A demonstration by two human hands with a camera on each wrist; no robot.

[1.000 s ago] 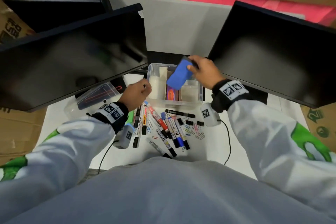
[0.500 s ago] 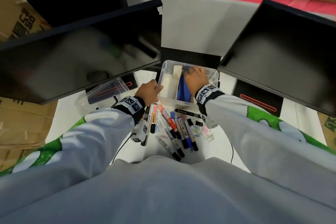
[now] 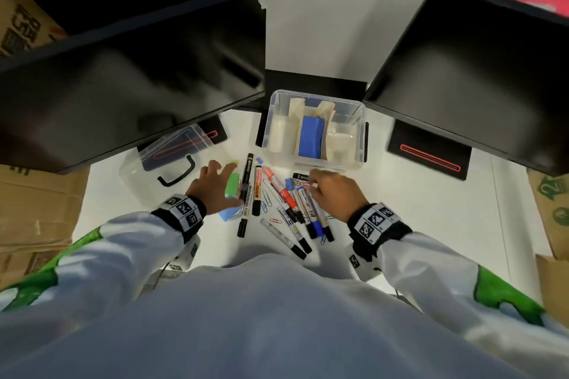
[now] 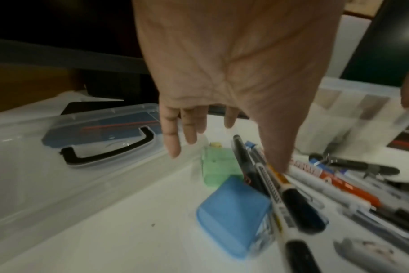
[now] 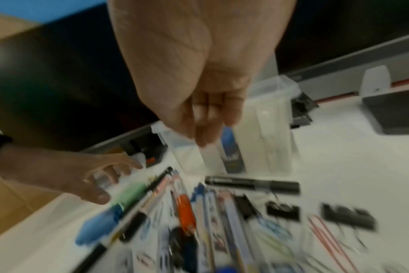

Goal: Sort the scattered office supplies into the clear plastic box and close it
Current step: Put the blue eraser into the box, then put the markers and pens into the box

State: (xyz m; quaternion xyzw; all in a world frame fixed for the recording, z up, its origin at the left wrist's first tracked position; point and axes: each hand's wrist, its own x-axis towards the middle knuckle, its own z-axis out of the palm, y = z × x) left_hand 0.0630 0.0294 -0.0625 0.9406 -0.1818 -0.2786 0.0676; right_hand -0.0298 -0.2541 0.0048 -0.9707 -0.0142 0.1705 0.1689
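Where legible, "White Board" on marker (image 3: 257,191)

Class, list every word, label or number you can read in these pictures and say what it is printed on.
"White Board": on the orange-banded marker lying beside the left hand.
Print on the other markers: too blurred to read.
Characters on the cardboard boxes: cut off and blurred.
Wristband tags: coded patterns, not words.

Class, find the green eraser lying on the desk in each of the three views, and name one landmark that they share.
Head: green eraser, left of centre, beside the left hand.
Left wrist: centre, below the fingers.
Right wrist: lower left, near the left hand's thumb.
Shared landmark: the clear plastic box.
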